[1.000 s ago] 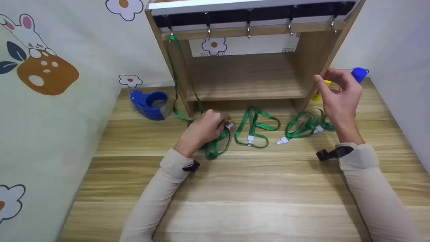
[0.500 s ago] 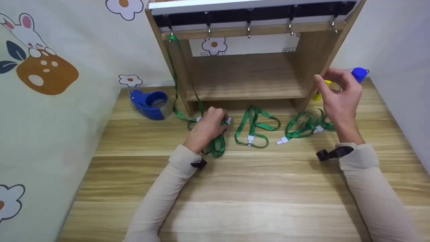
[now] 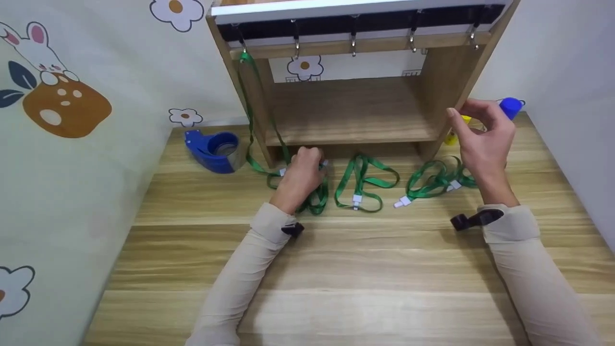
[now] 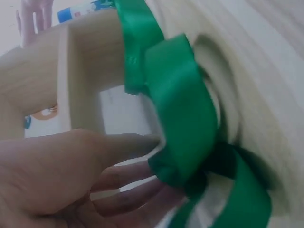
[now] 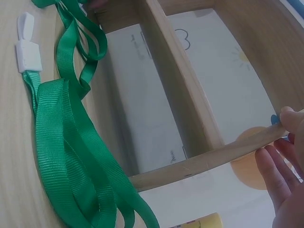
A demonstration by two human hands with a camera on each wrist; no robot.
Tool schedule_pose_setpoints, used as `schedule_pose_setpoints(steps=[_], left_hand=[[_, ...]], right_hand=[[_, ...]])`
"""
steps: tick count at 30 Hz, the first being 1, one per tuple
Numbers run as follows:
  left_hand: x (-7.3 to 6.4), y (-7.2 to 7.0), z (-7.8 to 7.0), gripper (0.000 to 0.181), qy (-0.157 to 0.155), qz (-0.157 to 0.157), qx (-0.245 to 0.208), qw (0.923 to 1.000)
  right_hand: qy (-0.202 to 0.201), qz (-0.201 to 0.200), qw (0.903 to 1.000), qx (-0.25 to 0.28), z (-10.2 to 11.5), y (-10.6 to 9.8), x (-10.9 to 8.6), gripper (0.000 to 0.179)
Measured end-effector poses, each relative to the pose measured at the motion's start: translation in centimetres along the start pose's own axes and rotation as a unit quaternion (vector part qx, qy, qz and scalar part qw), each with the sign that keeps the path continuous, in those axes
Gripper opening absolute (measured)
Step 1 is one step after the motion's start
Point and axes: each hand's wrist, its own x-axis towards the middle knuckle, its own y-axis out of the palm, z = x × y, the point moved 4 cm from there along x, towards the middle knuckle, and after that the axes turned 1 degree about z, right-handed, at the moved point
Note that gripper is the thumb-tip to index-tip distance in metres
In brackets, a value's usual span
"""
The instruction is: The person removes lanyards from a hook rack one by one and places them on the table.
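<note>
My left hand (image 3: 300, 175) is low in front of the wooden shelf and pinches a bunched green lanyard (image 3: 317, 199). In the left wrist view, its thumb and fingers close on the green ribbon (image 4: 183, 104); the fingertips are partly hidden behind it. My right hand (image 3: 487, 144) grips the front edge of the shelf's right side panel (image 5: 204, 161), thumb on one face and fingers on the other. Another lanyard (image 3: 246, 108) hangs from the leftmost hook, its lower end on the table beside my left hand. Two more green lanyards, one in the middle (image 3: 359, 173) and one at right (image 3: 427, 185), lie looped with white clips.
The wooden shelf (image 3: 355, 110) stands at the back, with a dark hook rail (image 3: 326, 26) along its top. A blue tape dispenser (image 3: 214, 151) is left of it. Behind my right hand are a blue-capped item (image 3: 510, 108) and a yellow item (image 3: 450, 138).
My left hand has shifted up and slightly right, from over the lanyard to holding it, and the bunched loops have drawn in with it. The right hand keeps its place on the panel.
</note>
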Motion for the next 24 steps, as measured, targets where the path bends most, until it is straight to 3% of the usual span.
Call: schedule_pose_setpoints(steps=[6, 8, 10, 11, 13, 16, 18, 19, 21, 23, 24], left_hand=[[-1.4, -2.6, -1.1, 0.019, 0.012, -0.043, -0.029, 0.9986], [-2.1, -4.2, -1.3, 0.02, 0.032, -0.081, -0.042, 0.9953], [-3.0, -6.0, -1.4, 0.019, 0.059, -0.139, -0.055, 0.987], [-3.4, -6.9, -1.2, 0.019, 0.074, -0.173, -0.061, 0.9802], [-4.4, -8.8, -0.7, 0.018, 0.104, -0.253, -0.084, 0.9581], [-5.6, -11.2, 0.6, 0.021, 0.123, -0.374, -0.115, 0.9123], [-6.1, -12.4, 1.6, 0.028, 0.115, -0.433, -0.143, 0.8825], [-6.2, -12.8, 2.2, 0.033, 0.105, -0.452, -0.153, 0.8725], [-6.1, -13.2, 3.1, 0.046, 0.079, -0.469, -0.177, 0.8619], [-5.9, -13.1, 3.9, 0.06, 0.052, -0.46, -0.195, 0.8649], [-5.7, -13.0, 4.2, 0.067, 0.038, -0.448, -0.197, 0.8711]], right_hand=[[0.001, -0.002, 1.0, -0.002, 0.1, 0.0, -0.1, 0.033], [0.0, -0.001, 1.0, -0.001, 0.1, 0.0, -0.1, 0.033], [-0.002, 0.0, 1.0, -0.001, 0.1, 0.0, -0.1, 0.033], [-0.003, 0.001, 1.0, -0.001, 0.1, 0.1, -0.1, 0.033], [-0.003, 0.002, 1.0, -0.003, 0.1, 0.2, -0.1, 0.034], [-0.002, 0.003, 1.0, -0.004, 0.0, 0.2, -0.1, 0.034], [-0.003, 0.002, 1.0, -0.003, 0.0, 0.2, 0.0, 0.034], [-0.003, 0.002, 1.0, -0.002, 0.0, 0.2, 0.0, 0.034], [-0.003, 0.0, 1.0, -0.002, 0.0, 0.2, -0.1, 0.033], [-0.002, -0.001, 1.0, -0.003, 0.1, 0.2, -0.1, 0.033], [-0.001, -0.001, 1.0, -0.003, 0.1, 0.2, -0.1, 0.033]])
